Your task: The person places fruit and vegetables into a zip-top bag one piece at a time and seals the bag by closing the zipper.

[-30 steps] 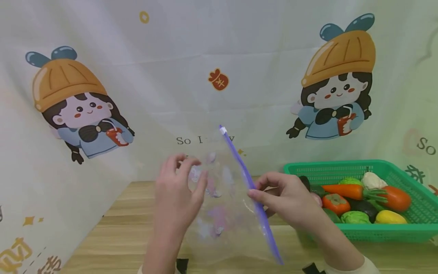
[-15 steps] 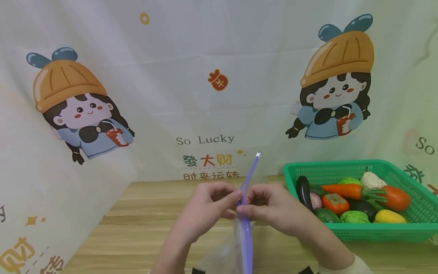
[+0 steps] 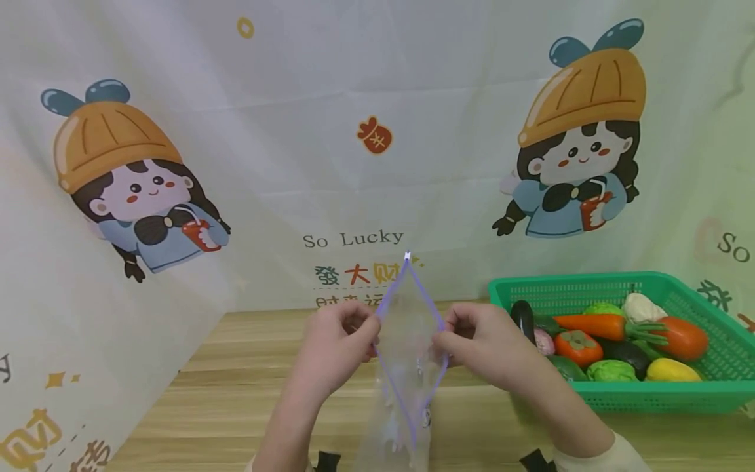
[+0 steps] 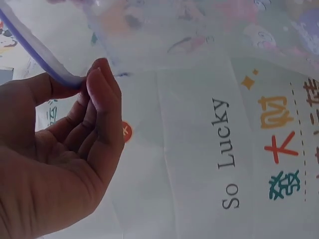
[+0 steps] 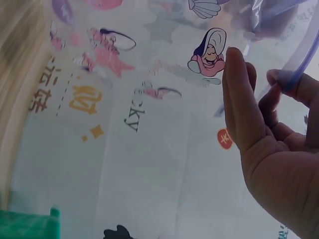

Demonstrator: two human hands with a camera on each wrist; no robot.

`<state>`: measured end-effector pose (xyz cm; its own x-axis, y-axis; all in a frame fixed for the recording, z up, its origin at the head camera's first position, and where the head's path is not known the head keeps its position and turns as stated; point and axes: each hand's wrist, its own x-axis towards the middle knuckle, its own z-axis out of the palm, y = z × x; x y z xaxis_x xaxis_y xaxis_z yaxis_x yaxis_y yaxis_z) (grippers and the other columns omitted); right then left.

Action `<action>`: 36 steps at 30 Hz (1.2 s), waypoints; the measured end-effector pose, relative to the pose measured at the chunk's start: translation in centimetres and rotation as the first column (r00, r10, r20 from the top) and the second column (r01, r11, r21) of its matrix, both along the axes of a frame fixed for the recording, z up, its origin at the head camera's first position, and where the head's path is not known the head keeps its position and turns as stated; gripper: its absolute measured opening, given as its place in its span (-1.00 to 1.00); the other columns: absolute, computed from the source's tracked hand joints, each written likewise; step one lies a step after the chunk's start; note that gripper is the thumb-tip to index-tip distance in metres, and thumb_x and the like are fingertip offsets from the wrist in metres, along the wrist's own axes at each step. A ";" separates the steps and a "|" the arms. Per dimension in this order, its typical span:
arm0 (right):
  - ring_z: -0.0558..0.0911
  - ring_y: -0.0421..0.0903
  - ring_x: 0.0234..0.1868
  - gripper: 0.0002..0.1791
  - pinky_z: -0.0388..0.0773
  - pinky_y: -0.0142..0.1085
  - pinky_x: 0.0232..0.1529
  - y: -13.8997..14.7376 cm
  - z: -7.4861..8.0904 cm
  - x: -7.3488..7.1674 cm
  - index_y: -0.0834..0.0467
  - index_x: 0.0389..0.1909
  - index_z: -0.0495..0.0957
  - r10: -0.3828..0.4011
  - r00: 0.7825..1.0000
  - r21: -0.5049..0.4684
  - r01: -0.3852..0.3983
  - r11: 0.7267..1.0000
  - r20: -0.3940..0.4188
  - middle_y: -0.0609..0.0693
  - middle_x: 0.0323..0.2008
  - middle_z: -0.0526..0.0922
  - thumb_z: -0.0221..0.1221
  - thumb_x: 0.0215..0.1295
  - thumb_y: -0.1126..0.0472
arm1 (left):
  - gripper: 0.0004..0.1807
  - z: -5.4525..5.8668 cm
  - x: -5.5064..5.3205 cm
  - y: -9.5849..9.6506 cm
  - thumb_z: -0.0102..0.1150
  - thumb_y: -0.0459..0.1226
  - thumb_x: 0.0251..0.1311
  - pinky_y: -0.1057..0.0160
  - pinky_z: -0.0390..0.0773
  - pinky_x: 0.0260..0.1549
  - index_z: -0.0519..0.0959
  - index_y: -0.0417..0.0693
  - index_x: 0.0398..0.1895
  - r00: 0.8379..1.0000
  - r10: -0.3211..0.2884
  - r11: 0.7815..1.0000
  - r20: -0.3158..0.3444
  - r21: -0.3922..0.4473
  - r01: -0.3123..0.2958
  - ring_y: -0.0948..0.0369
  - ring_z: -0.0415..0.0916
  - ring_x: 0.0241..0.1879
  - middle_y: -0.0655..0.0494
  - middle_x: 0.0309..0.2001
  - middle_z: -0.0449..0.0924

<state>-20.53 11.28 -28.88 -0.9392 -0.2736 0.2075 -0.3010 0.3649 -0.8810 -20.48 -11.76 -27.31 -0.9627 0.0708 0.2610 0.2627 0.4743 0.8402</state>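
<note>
- Head view: the left hand [image 3: 339,344] and the right hand [image 3: 483,341] each pinch one side of the purple zip rim [image 3: 426,292] of a clear zip bag [image 3: 383,452]. Its mouth is parted into a diamond, with the white slider [image 3: 407,255] at the far corner.
- The bag is held between the hands over the desk [image 3: 248,367], left of the green basket [image 3: 660,396] of vegetables and fruit, among them a carrot [image 3: 592,326] and a persimmon [image 3: 579,349]. Whether its lower end touches the desk, I cannot tell.
- The likely risk here is the rim tearing loose at the slider corner, if both hands pull apart too hard.
- Left wrist view: this grip is a fingertip pinch on the bent rim, thumb against fingers. So little of the edge is caught that smooth plastic could slip out, letting the mouth fall together.
- Right wrist view: thumb and finger nip the other rim, while another finger stands extended near the printed film. That film looks thin and slack; its walls could cling together, or a careless fingertip could crease or poke it.
</note>
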 end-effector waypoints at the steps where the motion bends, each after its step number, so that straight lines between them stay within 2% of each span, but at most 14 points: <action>1: 0.76 -0.14 -0.32 -0.81 0.82 -0.27 -0.21 0.2 0.0 -0.1 0.20 -0.41 0.49 -0.019 1.000 0.010 0.019 1.000 0.005 0.01 -0.40 0.71 0.25 0.35 0.21 | -0.86 0.0 -0.1 -0.2 0.19 -0.34 0.37 0.31 0.75 -0.43 0.71 -0.20 -0.28 1.000 0.022 1.000 -0.005 -0.010 -0.022 0.19 0.68 -0.49 0.01 -0.47 0.67; 6: 0.81 -0.11 -0.35 -0.84 0.84 -0.21 -0.19 1.3 0.1 -0.7 0.20 -0.39 0.50 -0.082 0.996 0.095 0.079 0.992 0.025 0.06 -0.35 0.74 0.19 0.35 0.21 | -0.86 0.0 -0.7 -1.4 0.17 -0.33 0.32 0.31 0.69 -0.49 0.70 -0.17 -0.32 0.994 0.106 0.990 -0.031 -0.089 -0.109 0.19 0.67 -0.52 0.03 -0.49 0.67; 9: 0.82 -0.12 -0.34 -0.83 0.83 -0.20 -0.17 2.2 0.2 -1.0 0.19 -0.40 0.49 -0.093 0.995 0.149 0.087 0.985 0.034 0.07 -0.34 0.73 0.17 0.37 0.20 | -0.85 0.0 -1.0 -2.4 0.16 -0.31 0.31 0.31 0.63 -0.53 0.68 -0.14 -0.36 0.988 0.145 0.975 -0.055 -0.163 -0.152 0.21 0.65 -0.53 0.04 -0.48 0.68; 14: 0.78 -0.14 -0.35 -0.80 0.81 -0.23 -0.21 4.1 0.4 -1.5 0.19 -0.41 0.51 -0.116 0.993 0.244 0.112 0.963 0.005 0.03 -0.35 0.78 0.14 0.43 0.19 | -0.87 0.2 -1.2 -4.2 0.19 -0.30 0.29 0.27 0.47 -0.51 0.64 -0.09 -0.42 0.971 0.209 0.907 -0.117 -0.348 -0.237 0.19 0.50 -0.49 0.07 -0.45 0.65; 16: 0.77 -0.15 -0.36 -0.80 0.78 -0.23 -0.25 4.7 0.4 -1.6 0.17 -0.39 0.52 -0.125 0.992 0.280 0.122 0.952 -0.004 0.01 -0.34 0.79 0.16 0.44 0.17 | -0.89 0.3 -1.2 -4.5 0.22 -0.30 0.27 0.26 0.45 -0.48 0.65 -0.07 -0.42 0.969 0.208 0.879 -0.133 -0.410 -0.245 0.17 0.47 -0.46 0.08 -0.43 0.66; 17: 0.77 -0.15 -0.36 -0.80 0.75 -0.24 -0.26 4.9 0.5 -1.6 0.17 -0.38 0.53 -0.128 0.992 0.295 0.124 0.947 -0.007 0.01 -0.33 0.80 0.16 0.44 0.16 | -0.92 0.3 -1.2 -4.5 0.23 -0.31 0.26 0.26 0.47 -0.48 0.66 -0.07 -0.39 0.971 0.196 0.875 -0.135 -0.423 -0.236 0.18 0.49 -0.46 0.08 -0.42 0.68; 19: 0.77 -0.15 -0.36 -0.82 0.73 -0.24 -0.29 5.2 0.5 -1.6 0.16 -0.36 0.52 -0.123 0.992 0.312 0.119 0.943 -0.009 0.01 -0.30 0.80 0.16 0.43 0.16 | -0.95 0.3 -1.1 -4.2 0.24 -0.34 0.24 0.27 0.51 -0.47 0.68 -0.07 -0.31 0.979 0.157 0.885 -0.126 -0.422 -0.197 0.20 0.54 -0.46 0.08 -0.39 0.72; 22: 0.77 -0.15 -0.35 -0.83 0.73 -0.25 -0.27 5.4 0.7 -1.5 0.15 -0.35 0.53 -0.118 0.993 0.315 0.118 0.942 -0.020 0.01 -0.29 0.80 0.16 0.43 0.16 | -0.88 0.3 -1.1 -3.6 0.21 -0.40 0.22 0.27 0.55 -0.49 0.65 -0.07 -0.21 0.989 0.075 0.912 -0.125 -0.392 -0.119 0.25 0.61 -0.48 0.08 -0.40 0.76; 25: 0.76 -0.15 -0.35 -0.83 0.76 -0.25 -0.22 5.5 0.9 -1.2 0.15 -0.33 0.55 -0.125 0.991 0.312 0.131 0.941 -0.040 0.00 -0.31 0.79 0.15 0.44 0.16 | -0.79 0.1 -1.0 -3.3 0.20 -0.46 0.21 0.28 0.62 -0.47 0.65 -0.04 -0.15 0.990 0.010 0.934 -0.143 -0.352 -0.061 0.26 0.67 -0.45 0.07 -0.35 0.78; 29: 0.76 -0.16 -0.34 -0.83 0.78 -0.23 -0.20 5.5 1.0 -1.1 0.15 -0.31 0.57 -0.128 0.991 0.307 0.137 0.942 -0.047 -0.01 -0.32 0.77 0.16 0.46 0.16 | -0.71 -0.1 -1.0 -3.3 0.21 -0.47 0.23 0.30 0.65 -0.46 0.73 0.04 -0.10 0.986 -0.039 0.939 -0.162 -0.344 -0.019 0.29 0.69 -0.39 0.05 -0.15 0.81; 32: 0.76 -0.16 -0.33 -0.83 0.78 -0.24 -0.20 5.5 1.0 -1.1 0.14 -0.31 0.57 -0.125 0.991 0.307 0.135 0.942 -0.050 -0.01 -0.32 0.76 0.16 0.47 0.15 | -0.64 -0.2 -1.0 -3.2 0.21 -0.50 0.24 0.32 0.60 -0.53 0.77 0.09 -0.05 0.982 -0.072 0.937 -0.173 -0.349 0.007 0.32 0.66 -0.42 0.07 -0.01 0.81; 36: 0.75 -0.16 -0.34 -0.84 0.75 -0.25 -0.23 5.3 1.0 -1.0 0.15 -0.30 0.57 -0.116 0.992 0.310 0.128 0.942 -0.057 -0.02 -0.34 0.75 0.16 0.47 0.16 | -0.57 -0.3 -1.0 -3.0 0.15 -0.56 0.24 0.35 0.59 -0.53 0.79 0.08 -0.04 0.971 -0.118 0.931 -0.210 -0.365 0.034 0.30 0.68 -0.36 0.06 0.05 0.80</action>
